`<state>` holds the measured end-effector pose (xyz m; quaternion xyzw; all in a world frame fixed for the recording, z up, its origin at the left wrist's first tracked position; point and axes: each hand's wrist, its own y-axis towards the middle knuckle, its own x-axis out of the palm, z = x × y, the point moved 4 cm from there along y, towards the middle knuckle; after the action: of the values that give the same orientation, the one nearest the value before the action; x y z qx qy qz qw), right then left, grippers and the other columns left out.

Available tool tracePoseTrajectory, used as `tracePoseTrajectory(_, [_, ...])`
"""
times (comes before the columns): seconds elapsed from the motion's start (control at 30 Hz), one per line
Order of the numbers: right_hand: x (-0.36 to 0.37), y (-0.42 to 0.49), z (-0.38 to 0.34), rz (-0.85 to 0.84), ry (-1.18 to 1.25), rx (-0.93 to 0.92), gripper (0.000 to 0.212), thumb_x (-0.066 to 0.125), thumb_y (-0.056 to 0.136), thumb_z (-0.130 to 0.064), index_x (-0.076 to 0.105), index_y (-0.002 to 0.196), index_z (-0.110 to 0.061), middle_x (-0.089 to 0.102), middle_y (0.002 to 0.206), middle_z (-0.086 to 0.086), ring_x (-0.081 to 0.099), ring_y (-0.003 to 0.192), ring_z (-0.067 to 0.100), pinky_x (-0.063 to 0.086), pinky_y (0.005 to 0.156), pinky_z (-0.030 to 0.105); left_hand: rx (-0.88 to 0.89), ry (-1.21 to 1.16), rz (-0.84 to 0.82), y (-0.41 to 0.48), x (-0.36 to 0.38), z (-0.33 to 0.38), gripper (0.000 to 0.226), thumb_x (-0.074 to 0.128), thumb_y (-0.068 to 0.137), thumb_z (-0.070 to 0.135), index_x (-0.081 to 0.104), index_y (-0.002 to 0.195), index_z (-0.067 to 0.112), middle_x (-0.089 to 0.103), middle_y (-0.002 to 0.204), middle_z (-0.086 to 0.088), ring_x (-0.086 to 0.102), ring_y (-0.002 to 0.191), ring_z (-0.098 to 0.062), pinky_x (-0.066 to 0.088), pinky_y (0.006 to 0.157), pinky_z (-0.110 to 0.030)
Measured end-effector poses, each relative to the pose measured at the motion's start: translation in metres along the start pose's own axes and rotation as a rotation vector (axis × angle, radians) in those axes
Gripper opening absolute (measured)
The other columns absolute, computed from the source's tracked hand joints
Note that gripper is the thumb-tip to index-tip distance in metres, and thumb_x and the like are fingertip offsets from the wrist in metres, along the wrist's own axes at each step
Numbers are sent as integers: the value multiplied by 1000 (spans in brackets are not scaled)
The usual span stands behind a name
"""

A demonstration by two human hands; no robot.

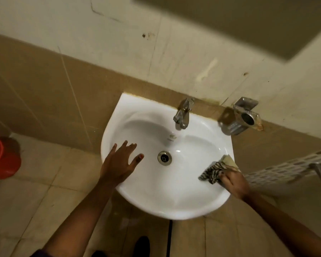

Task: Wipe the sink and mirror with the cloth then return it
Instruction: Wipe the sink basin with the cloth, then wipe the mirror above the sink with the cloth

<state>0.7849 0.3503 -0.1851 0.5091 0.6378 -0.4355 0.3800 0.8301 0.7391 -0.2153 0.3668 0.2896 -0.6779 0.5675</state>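
Observation:
A white wall-mounted sink (152,199) fills the middle of the view, with a metal drain (164,158) at its bottom and a chrome tap (183,114) at the back. My right hand (233,181) grips a striped black-and-white cloth (212,171) and presses it on the sink's right rim. My left hand (120,161) rests flat on the left rim, fingers spread, holding nothing. The mirror (248,21) is a dark blurred panel on the wall at the top right.
A chrome soap and cup holder (243,116) is fixed to the wall right of the tap. A white perforated rack (289,169) juts out at the right. A red bucket (2,158) stands on the tiled floor at far left.

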Motion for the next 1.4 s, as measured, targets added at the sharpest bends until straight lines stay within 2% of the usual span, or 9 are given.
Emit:
tracePoseTrajectory(0.23, [27, 10, -67, 295, 1636, 731, 20, 51, 76, -26, 61, 80, -8, 68, 53, 7, 62, 63, 27, 52, 60, 31, -23, -101, 8, -6, -1, -1, 107, -7, 66, 88, 46, 138, 30, 43, 146, 12, 25, 142, -4, 5, 116, -24])
tracePoseTrajectory(0.4, [-8, 41, -160, 159, 2134, 363, 64, 76, 34, -17, 68, 94, 2, 71, 76, 25, 70, 64, 37, 56, 70, 44, 139, -230, 215, 19, -15, 1, 51, 20, 92, 65, 57, 122, 47, 36, 135, 45, 11, 133, 23, 12, 110, -12])
tracePoseTrajectory(0.53, [-132, 60, -234, 338, 2221, -182, 49, 59, 72, -30, 62, 117, -11, 62, 120, 22, 62, 108, 31, 54, 86, 43, 229, -462, 532, 70, -126, 87, 39, 20, 87, 72, 27, 126, 72, 32, 136, 48, 24, 138, 7, 11, 113, -9])
tracePoseTrajectory(0.67, [-262, 42, -290, 784, 1974, -469, 23, 53, 80, -34, 76, 78, -38, 75, 87, -13, 67, 85, 2, 56, 70, 15, 495, -629, 913, 90, -279, 188, 41, 33, 94, 50, 37, 134, 51, 43, 146, 14, 32, 139, -1, 23, 117, -31])
tracePoseTrajectory(0.77, [-342, 38, -340, 995, 1351, -478, 23, 31, 89, -61, 52, 93, -70, 48, 133, -23, 39, 92, -36, 19, 87, -11, 609, -669, 1126, 106, -380, 241, 42, 43, 94, 25, 44, 136, 16, 43, 144, 5, 36, 133, -1, 27, 109, -12])
tracePoseTrajectory(0.9, [-455, 53, -411, 1400, 671, -844, 62, 18, 94, -57, 22, 146, -23, 17, 156, 9, 18, 144, 21, 8, 118, 50, 575, -593, 1236, 132, -484, 298, 46, 47, 91, 26, 43, 135, 17, 42, 146, -2, 39, 129, -7, 35, 106, -18])
tracePoseTrajectory(1.0, [-532, 72, -460, 1431, 234, -904, 55, 20, 92, -56, 12, 143, -40, 27, 152, 14, 5, 145, 24, 10, 111, 68, 490, -519, 1298, 149, -539, 330, 45, 48, 94, 29, 41, 136, 17, 44, 143, -7, 44, 129, -24, 40, 103, -43])
tracePoseTrajectory(1.23, [-614, 101, -535, 1239, -675, -871, 47, 15, 98, -43, 41, 136, -36, 24, 155, -3, 1, 146, 16, -16, 111, 53, 278, -459, 1269, 177, -583, 358, 29, 41, 93, 23, 64, 94, 6, 67, 95, -18, 62, 86, -34, 51, 78, -43])
tracePoseTrajectory(1.4, [-678, 98, -566, 1314, -837, -938, 43, 27, 98, -38, 56, 124, -19, 48, 138, 4, 20, 141, 24, 15, 112, 41, 428, -432, 1407, 183, -588, 359, 34, 36, 96, 34, 53, 116, 13, 65, 107, -12, 60, 99, -31, 48, 87, -48])
